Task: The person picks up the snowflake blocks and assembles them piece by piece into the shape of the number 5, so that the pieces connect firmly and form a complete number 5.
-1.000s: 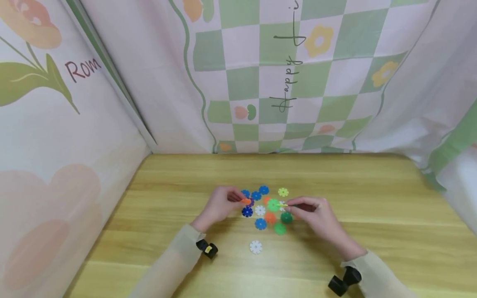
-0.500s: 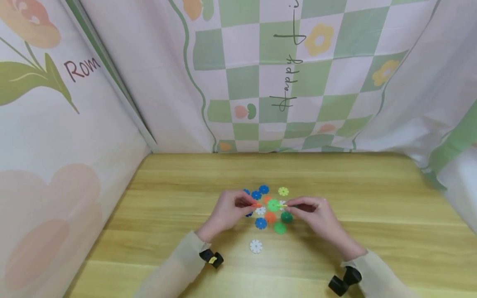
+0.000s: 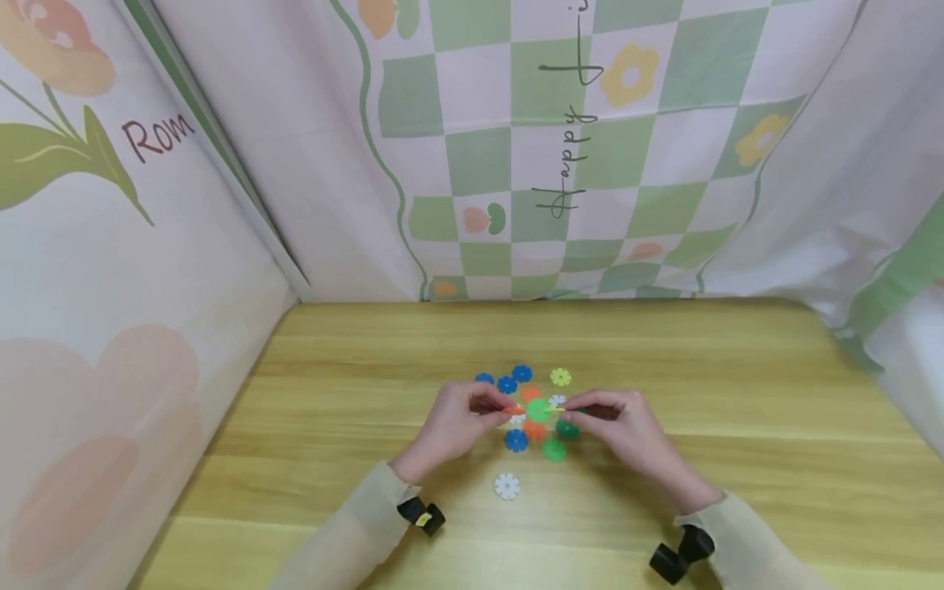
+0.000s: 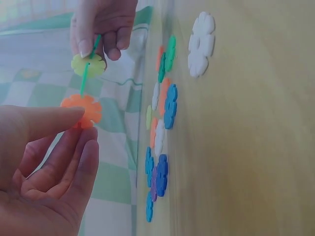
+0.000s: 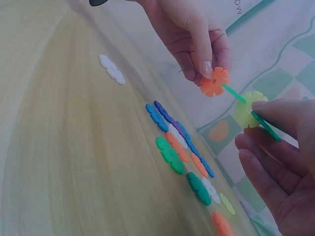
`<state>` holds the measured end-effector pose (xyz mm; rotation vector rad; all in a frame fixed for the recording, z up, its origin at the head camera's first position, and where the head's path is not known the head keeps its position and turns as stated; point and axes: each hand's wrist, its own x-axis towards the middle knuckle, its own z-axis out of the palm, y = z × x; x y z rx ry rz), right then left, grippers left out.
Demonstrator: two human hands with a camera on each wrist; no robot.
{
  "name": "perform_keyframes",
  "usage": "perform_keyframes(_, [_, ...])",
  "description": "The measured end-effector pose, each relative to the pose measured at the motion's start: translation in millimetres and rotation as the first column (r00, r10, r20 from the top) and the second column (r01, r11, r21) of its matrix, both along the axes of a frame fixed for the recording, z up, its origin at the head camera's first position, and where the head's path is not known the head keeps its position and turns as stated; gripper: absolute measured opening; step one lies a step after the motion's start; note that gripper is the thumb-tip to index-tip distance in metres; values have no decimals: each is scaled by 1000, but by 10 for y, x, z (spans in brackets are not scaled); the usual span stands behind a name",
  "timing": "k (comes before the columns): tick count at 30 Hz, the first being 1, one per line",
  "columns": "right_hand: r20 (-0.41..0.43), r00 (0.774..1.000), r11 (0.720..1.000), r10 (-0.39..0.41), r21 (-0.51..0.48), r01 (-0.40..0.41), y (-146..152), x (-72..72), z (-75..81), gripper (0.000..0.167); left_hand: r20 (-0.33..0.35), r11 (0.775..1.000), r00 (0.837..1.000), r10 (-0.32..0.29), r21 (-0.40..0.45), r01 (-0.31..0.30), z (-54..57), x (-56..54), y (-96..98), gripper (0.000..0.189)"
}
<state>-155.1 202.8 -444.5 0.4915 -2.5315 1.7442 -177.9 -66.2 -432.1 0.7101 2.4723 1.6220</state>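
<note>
Both hands are raised just above a scatter of flat snowflake-shaped plastic discs on the wooden table [image 3: 737, 385]; the left hand [image 3: 453, 422] pinches an orange disc [image 4: 82, 110] between thumb and curled fingers, seen edge-on in the head view and face-on in both wrist views; the right hand [image 3: 627, 426] pinches a small joined piece, a yellow-green disc [image 5: 247, 109] with a dark green disc [image 5: 266, 125] slotted into it near the fingertips and a bright green disc [image 5: 233, 93] sticking out toward the left hand; in the right wrist view the tip of the bright green disc touches the rim of the orange disc, though whether it sits in a slot cannot be told; both held pieces are in the air over the middle of the scatter, between the two hands.

On the table below lie the loose discs, close together and partly overlapping: blue discs [image 3: 514, 380] at the far side, a yellow-green one [image 3: 560, 376] just right of them, a blue disc [image 3: 516, 440] and a green disc [image 3: 554, 448] at the near side; a white disc [image 3: 506, 485] lies apart from the group, nearer the person; printed cloth [image 3: 516, 147] with green checks and flowers hangs behind and to the sides of the table.
</note>
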Motion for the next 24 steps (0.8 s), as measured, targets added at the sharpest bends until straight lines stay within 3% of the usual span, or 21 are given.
perform_keyframes(17, [67, 995, 996, 77, 31, -79, -40, -18, 58, 30, -42, 1000, 999, -23, 6, 24, -1, 35, 53, 9])
perform_keyframes(24, [86, 995, 998, 43, 47, -47, -84, -25, 48, 38, -25, 1000, 1000, -17, 7, 18, -4, 44, 73, 9])
